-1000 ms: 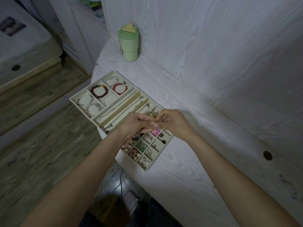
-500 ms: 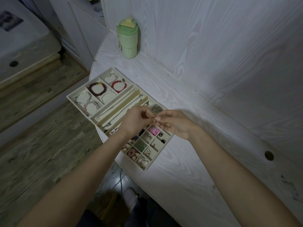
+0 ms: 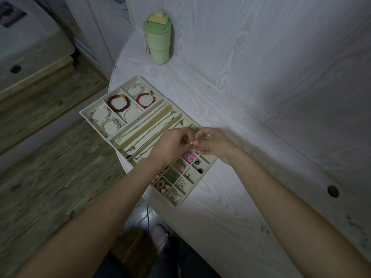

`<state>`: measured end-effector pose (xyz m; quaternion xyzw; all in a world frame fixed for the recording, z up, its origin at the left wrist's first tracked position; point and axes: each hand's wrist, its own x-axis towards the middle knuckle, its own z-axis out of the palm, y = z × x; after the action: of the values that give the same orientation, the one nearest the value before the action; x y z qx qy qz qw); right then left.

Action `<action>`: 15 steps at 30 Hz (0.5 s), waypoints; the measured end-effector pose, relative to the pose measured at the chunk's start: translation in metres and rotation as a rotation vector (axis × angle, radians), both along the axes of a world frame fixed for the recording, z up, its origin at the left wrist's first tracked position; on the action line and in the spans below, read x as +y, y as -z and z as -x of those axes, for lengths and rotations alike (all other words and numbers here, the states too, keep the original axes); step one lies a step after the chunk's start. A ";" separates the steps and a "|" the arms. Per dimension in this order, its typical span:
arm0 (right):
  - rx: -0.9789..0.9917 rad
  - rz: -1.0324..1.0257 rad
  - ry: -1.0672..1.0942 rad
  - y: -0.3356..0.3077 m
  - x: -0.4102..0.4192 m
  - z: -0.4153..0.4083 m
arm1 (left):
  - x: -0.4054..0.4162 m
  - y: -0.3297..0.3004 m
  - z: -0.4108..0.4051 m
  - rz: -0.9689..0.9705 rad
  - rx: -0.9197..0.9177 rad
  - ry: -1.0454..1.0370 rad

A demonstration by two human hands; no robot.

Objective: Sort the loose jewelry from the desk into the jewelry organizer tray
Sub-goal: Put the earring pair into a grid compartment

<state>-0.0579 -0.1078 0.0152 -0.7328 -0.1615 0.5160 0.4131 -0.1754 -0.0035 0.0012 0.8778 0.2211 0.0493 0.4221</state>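
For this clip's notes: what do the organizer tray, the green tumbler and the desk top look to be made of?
Organizer tray: cream, matte, soft-looking lining, likely velvet or flocked board; no shine.
Green tumbler: smooth pale green, probably plastic or coated metal; even colour, soft sheen.
Desk top: whitewashed wood-grain surface, likely laminate; the grain pattern shows, real wood cannot be ruled out.

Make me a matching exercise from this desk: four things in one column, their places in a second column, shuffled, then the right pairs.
Things
1. green cup
2. dark bead bracelet
3. pink charm
4. hands: left hand and right hand

Places
A. in a small square cell of the tray, just below the hands
B. held together above the middle of the tray
C. standing on the desk beyond the tray, by the wall
D. in a large cell at the tray's far end, left of the red bracelet

Pairs: 1-C, 2-D, 3-A, 4-B
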 end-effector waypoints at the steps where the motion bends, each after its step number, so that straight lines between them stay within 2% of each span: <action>1: -0.039 -0.015 0.009 0.003 0.000 0.001 | -0.001 0.003 0.000 0.019 -0.002 -0.020; 6: -0.335 -0.001 0.013 0.024 0.001 -0.001 | 0.009 0.020 0.001 0.017 0.089 -0.046; 10: -0.548 0.078 -0.107 0.043 0.004 0.001 | 0.018 0.032 0.006 -0.176 0.241 -0.084; 15: -0.849 0.249 -0.337 0.049 0.010 0.009 | 0.020 0.028 0.010 -0.333 0.410 0.065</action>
<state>-0.0674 -0.0980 -0.0341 -0.8866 -0.3697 0.2458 0.1300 -0.1856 0.0165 -0.0268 0.9334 0.2627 -0.1074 0.2195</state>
